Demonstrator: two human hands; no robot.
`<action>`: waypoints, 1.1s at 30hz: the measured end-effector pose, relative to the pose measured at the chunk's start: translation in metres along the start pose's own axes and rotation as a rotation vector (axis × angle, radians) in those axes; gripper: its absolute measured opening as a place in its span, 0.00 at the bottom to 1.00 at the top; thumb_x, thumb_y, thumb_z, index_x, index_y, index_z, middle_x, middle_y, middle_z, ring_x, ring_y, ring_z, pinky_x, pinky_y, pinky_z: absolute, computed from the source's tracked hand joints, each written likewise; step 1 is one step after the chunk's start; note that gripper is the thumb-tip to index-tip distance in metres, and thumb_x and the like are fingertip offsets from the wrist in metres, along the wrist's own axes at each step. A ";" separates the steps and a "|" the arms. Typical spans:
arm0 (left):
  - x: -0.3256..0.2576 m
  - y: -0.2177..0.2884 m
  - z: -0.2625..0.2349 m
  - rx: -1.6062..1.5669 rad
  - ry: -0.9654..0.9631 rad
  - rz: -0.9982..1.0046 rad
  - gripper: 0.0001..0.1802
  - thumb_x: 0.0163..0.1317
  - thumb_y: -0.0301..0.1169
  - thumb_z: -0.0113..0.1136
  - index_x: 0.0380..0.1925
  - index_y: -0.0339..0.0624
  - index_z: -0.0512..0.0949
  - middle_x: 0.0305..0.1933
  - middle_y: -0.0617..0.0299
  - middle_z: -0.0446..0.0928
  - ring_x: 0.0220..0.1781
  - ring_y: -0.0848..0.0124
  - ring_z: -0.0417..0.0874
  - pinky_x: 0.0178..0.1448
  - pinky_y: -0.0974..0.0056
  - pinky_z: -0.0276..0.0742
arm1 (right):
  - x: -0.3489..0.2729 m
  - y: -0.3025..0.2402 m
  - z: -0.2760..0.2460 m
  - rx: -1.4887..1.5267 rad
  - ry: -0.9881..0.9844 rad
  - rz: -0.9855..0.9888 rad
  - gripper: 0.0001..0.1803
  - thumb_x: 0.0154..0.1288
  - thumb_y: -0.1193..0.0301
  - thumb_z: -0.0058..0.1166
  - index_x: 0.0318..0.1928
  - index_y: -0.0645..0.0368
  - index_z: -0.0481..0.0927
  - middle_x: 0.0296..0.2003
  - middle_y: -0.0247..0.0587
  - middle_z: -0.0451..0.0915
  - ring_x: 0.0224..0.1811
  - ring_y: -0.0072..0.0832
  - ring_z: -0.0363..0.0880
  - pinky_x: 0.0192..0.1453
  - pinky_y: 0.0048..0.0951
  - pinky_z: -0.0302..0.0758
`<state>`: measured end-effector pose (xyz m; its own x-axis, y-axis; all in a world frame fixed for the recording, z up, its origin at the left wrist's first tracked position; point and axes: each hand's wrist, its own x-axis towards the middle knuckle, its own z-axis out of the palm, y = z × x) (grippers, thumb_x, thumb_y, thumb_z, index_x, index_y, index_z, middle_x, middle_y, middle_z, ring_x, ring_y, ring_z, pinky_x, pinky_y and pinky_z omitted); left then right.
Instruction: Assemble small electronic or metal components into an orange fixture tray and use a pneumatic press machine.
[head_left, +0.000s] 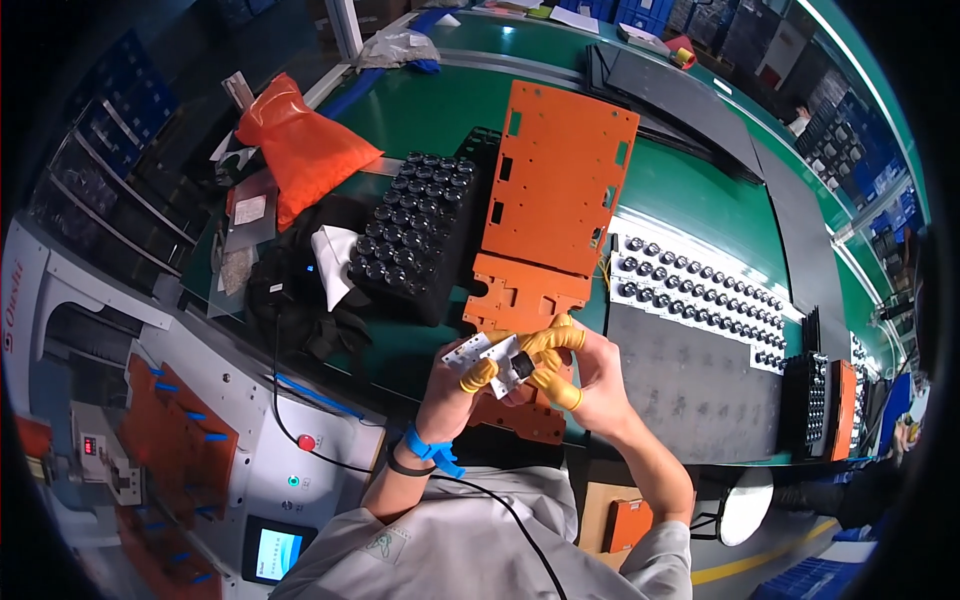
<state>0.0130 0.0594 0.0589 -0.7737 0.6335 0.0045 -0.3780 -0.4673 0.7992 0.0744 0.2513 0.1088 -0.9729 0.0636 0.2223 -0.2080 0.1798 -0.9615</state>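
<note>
Both hands meet in front of my chest over the lower end of an orange fixture plate (560, 180). Yellow finger cots cover several fingertips. My left hand (452, 393) grips a small white board (465, 353) with holes or dots on it. On the board's right part sits a small black component (521, 365). My right hand (590, 372) has its fingers curled at that black component; they partly hide it, and whether they pinch it or the board's edge is unclear. A blue strap (432, 450) circles my left wrist.
Left of the plate stands a black tray (445, 285) of round dark lens-like parts, beside a white cloth (336, 262) and a red-orange bag (305, 150). To the right, white strips (640, 290) carry rows of black parts. A machine with a red button (305, 441) stands at my left.
</note>
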 end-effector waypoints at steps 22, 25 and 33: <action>0.007 -0.003 0.003 0.220 0.112 0.051 0.38 0.60 0.56 0.73 0.55 0.33 0.79 0.39 0.64 0.84 0.33 0.78 0.84 0.33 0.72 0.81 | -0.003 -0.006 0.010 -0.241 0.048 -0.074 0.14 0.56 0.74 0.71 0.43 0.62 0.85 0.31 0.36 0.78 0.34 0.30 0.73 0.41 0.30 0.71; 0.008 0.000 -0.002 0.126 0.073 0.075 0.27 0.62 0.41 0.76 0.53 0.32 0.81 0.39 0.65 0.85 0.33 0.81 0.84 0.32 0.74 0.77 | -0.003 -0.003 0.011 -0.344 0.040 -0.115 0.15 0.55 0.73 0.73 0.43 0.62 0.85 0.30 0.37 0.77 0.33 0.33 0.73 0.39 0.33 0.70; 0.012 -0.008 0.010 0.228 0.086 0.047 0.36 0.55 0.52 0.79 0.52 0.32 0.81 0.48 0.63 0.83 0.49 0.74 0.83 0.54 0.68 0.80 | -0.008 0.010 -0.008 -0.373 0.030 -0.399 0.12 0.57 0.71 0.74 0.38 0.58 0.84 0.25 0.37 0.73 0.27 0.37 0.72 0.33 0.40 0.65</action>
<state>0.0116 0.0770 0.0589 -0.8317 0.5553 0.0011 -0.2241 -0.3375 0.9143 0.0811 0.2601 0.0982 -0.8215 -0.0534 0.5678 -0.5048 0.5313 -0.6804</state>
